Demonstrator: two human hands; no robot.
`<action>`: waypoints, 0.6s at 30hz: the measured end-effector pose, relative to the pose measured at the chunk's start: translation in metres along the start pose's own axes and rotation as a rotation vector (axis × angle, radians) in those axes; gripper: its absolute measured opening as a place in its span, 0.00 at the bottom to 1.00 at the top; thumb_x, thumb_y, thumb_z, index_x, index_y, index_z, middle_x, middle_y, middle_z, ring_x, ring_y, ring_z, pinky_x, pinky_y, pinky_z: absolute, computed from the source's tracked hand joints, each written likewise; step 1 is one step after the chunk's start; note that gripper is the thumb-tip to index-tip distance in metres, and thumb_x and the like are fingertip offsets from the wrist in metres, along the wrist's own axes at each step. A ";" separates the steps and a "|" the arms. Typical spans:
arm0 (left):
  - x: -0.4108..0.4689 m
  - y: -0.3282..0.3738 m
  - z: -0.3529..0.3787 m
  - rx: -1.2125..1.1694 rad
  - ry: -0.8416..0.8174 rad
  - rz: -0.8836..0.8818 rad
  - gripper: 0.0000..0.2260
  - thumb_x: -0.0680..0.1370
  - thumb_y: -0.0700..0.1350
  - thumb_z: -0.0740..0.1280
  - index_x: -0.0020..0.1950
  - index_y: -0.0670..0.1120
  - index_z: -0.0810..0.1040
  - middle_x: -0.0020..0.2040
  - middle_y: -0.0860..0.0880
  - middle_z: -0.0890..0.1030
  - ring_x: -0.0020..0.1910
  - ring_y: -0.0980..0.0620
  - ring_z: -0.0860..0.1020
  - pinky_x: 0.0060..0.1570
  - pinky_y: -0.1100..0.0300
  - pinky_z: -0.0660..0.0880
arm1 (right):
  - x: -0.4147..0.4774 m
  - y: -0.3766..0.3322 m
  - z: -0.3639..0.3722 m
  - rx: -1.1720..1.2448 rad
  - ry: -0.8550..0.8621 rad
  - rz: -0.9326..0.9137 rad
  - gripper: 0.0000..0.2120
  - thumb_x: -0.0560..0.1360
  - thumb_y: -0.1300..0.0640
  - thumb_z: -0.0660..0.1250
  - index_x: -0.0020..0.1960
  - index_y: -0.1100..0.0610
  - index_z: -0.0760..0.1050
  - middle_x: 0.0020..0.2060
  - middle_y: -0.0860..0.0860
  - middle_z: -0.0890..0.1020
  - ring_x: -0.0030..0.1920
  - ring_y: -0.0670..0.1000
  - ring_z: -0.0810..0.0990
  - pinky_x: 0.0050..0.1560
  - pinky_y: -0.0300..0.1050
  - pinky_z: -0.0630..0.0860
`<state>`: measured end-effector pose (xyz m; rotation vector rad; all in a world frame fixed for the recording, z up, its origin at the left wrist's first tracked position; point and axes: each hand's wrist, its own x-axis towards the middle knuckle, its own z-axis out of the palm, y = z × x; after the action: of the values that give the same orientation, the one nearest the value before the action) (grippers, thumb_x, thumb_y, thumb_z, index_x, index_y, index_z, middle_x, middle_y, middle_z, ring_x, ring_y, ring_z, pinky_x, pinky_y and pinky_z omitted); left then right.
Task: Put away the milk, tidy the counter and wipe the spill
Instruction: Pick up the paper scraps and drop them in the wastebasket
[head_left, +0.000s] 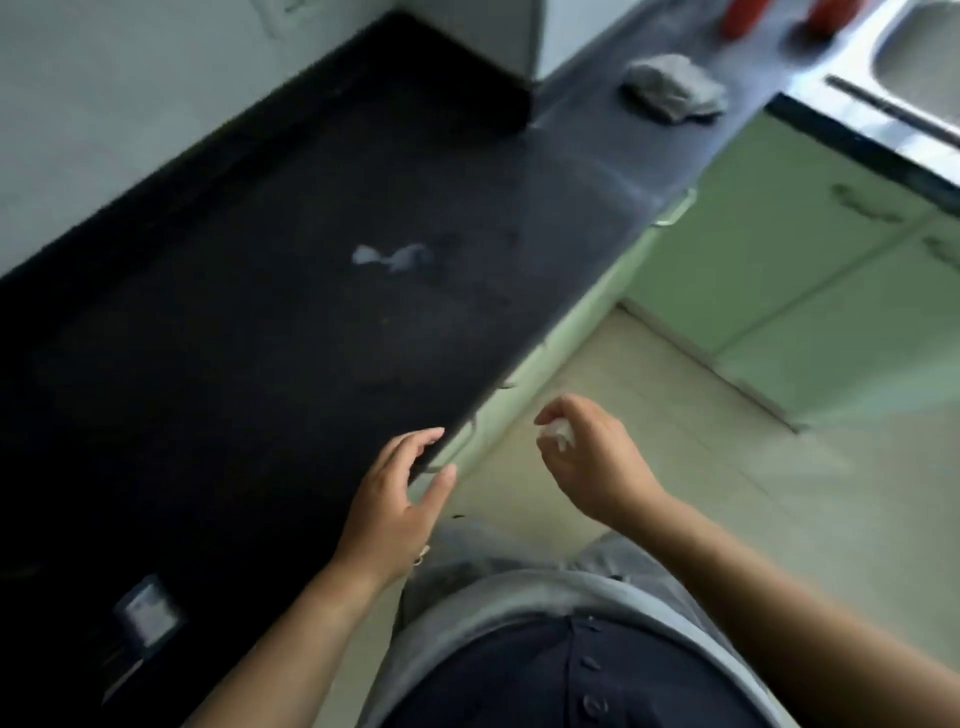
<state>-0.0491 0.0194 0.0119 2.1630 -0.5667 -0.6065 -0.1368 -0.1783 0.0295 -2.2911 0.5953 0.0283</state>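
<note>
Counter: a dark counter (218, 338) ran from the lower left up toward the right, with white wall tiles behind it.
Spill: a small whitish spill (390, 257) lay on the counter in two joined patches, well apart from both hands.
Cloth: a crumpled grey cloth (674, 89) sat on the far stretch of the counter, near the sink.
Sink: a steel sink (914, 78) showed at the upper right corner.
Red things: two red things (743, 15) stood at the top edge by the sink; too blurred to tell what they were.
Left hand: the left hand (397, 499) was at the counter's front edge, fingers spread wide and holding nothing, thumb just below the edge.
Right hand: the right hand (592, 457) hung over the floor beside the counter, fingers pinched narrowly on a small white wad (557, 432), perhaps tissue.
Dark box: a small dark box (146, 613) with a pale face lay on the near counter; its print was too blurred to read.
Cupboards: pale green cupboards (779, 249) stood below the counter.
Milk: no carton or bottle could be told apart.
Writing: none readable anywhere.
</note>
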 end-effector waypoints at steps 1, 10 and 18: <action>0.004 0.011 0.009 0.007 -0.048 0.032 0.23 0.70 0.61 0.59 0.61 0.53 0.74 0.57 0.60 0.74 0.57 0.73 0.69 0.52 0.80 0.62 | -0.015 0.013 -0.010 0.015 0.041 0.037 0.06 0.75 0.59 0.63 0.52 0.55 0.74 0.49 0.49 0.77 0.49 0.49 0.74 0.43 0.30 0.61; -0.002 0.155 0.187 0.175 -0.493 0.404 0.17 0.74 0.54 0.61 0.61 0.52 0.75 0.56 0.58 0.76 0.56 0.61 0.73 0.52 0.80 0.62 | -0.205 0.159 -0.097 0.210 0.430 0.423 0.07 0.77 0.63 0.60 0.53 0.56 0.72 0.44 0.47 0.76 0.42 0.45 0.75 0.39 0.32 0.66; -0.104 0.280 0.405 0.162 -0.891 0.684 0.12 0.77 0.52 0.63 0.59 0.50 0.76 0.54 0.55 0.79 0.54 0.59 0.77 0.50 0.64 0.72 | -0.398 0.260 -0.156 0.253 0.798 0.736 0.06 0.78 0.54 0.62 0.43 0.55 0.71 0.35 0.47 0.75 0.35 0.45 0.71 0.36 0.32 0.65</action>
<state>-0.4235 -0.3171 0.0298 1.5701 -1.7746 -1.1292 -0.6262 -0.2795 0.0442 -1.6642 1.7081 -0.5901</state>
